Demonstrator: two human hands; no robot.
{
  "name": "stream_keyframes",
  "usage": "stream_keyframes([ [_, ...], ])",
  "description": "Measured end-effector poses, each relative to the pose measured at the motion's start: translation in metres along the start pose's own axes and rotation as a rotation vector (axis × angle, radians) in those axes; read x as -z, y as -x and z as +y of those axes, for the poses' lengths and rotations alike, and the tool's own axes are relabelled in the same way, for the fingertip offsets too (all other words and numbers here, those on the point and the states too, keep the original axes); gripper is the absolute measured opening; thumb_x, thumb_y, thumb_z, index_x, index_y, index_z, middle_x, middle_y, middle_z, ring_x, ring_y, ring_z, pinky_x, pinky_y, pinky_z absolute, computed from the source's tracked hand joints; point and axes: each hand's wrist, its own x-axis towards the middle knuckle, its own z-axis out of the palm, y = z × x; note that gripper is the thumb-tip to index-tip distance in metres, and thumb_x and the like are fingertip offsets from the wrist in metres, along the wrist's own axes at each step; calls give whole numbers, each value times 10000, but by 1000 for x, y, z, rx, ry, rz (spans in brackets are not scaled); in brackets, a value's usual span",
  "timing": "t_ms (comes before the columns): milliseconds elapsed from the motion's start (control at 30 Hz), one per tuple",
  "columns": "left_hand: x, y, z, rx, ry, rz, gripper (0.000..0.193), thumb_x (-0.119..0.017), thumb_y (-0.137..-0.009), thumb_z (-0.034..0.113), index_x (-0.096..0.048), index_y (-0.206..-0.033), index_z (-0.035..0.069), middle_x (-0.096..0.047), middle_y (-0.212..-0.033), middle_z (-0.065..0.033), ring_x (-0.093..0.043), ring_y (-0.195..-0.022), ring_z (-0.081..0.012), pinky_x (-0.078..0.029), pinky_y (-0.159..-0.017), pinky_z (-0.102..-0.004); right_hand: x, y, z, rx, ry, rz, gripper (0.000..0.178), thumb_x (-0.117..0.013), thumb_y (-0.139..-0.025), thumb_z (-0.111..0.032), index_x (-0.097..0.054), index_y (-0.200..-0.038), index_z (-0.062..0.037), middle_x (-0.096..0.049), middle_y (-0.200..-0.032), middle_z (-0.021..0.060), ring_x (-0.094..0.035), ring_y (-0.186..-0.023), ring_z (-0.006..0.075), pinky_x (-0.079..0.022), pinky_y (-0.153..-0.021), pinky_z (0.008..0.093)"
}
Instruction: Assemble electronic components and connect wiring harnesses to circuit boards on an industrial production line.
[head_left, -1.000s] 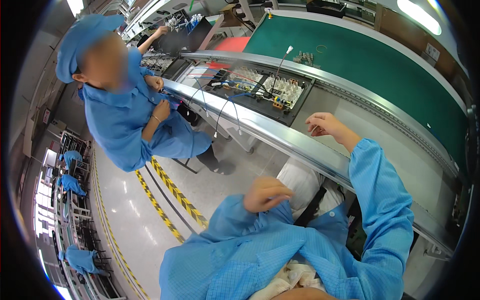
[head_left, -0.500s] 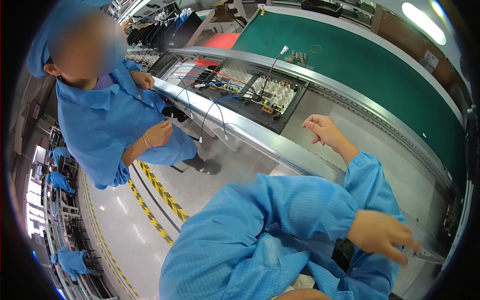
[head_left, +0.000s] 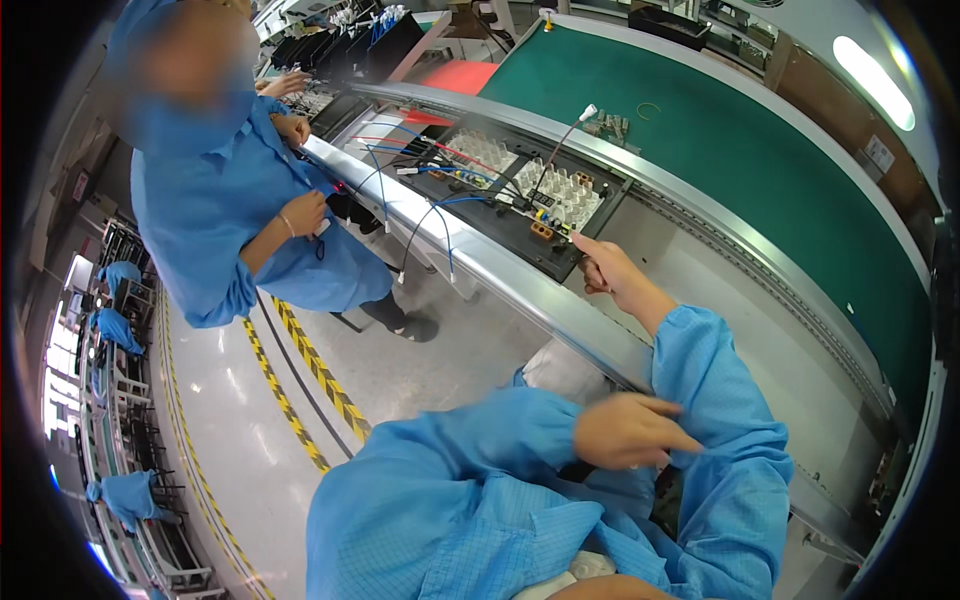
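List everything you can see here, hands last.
Circuit boards: two, pale, on the black tray.
Black tray: at least one, black, behind the rail.
Cables: several, blue, red and black, across the boards.
Rail: one, silver, nearest the wearer.
Green surface: one, green, upper right.
Metal parts: uncounted, silvery, on the green surface.
Lamp: one, white, upper right.
Striped tape: at least two strips, yellow-black, on the floor.
Co-worker: one nearby, blue-clothed, left.
Left grip: one, blue-sleeved, by the right sleeve.
Right grip: one, blue-sleeved, at the tray's right edge.
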Motion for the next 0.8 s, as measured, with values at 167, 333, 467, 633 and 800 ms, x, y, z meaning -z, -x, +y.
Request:
stream_keyframes([
  [167,80,113,17,376,-469,347,343,-462,-882,49,-618,-1186,50,-623,-1204,-136,-590,-1100,-318,-426,-977,-417,-10,7,-1,22,-63,110,555,-537,-909,-477,-412,-480,-148,-362,-427,-18,-390,-449,117,-451,-580,309],
  [333,152,158,80,602,-815,860,397,-487,-883,37,-534,-1277,21,-525,-1323,-124,-485,-1235,-246,-353,-1035,-364,7,22,4,27,-6,129,475,-550,-892,-441,-483,-534,-137,-422,-452,-5,-412,-457,117,-477,-616,325],
  [467,174,189,95,685,-683,1129,440,-507,-899,42,-481,-1339,36,-459,-1394,-130,-418,-1301,-263,-295,-1092,-396,31,50,8,-28,40,123,420,-584,-883,-397,-537,-585,-106,-534,-514,25,-486,-480,123,-447,-546,268],
  [633,152,209,81,701,-763,1046,441,-500,-916,67,-462,-1354,36,-410,-1442,-142,-375,-1340,-285,-271,-1107,-417,56,96,16,-92,10,177,413,-586,-888,-402,-557,-609,-99,-554,-540,25,-517,-490,130,-432,-528,265],
  [800,161,210,73,698,-766,1036,457,-501,-923,110,-442,-1372,53,-379,-1475,-132,-340,-1368,-299,-237,-1122,-433,86,143,32,-144,-6,232,333,-555,-922,-347,-647,-786,-57,-545,-551,15,-457,-447,113,-427,-500,271],
])
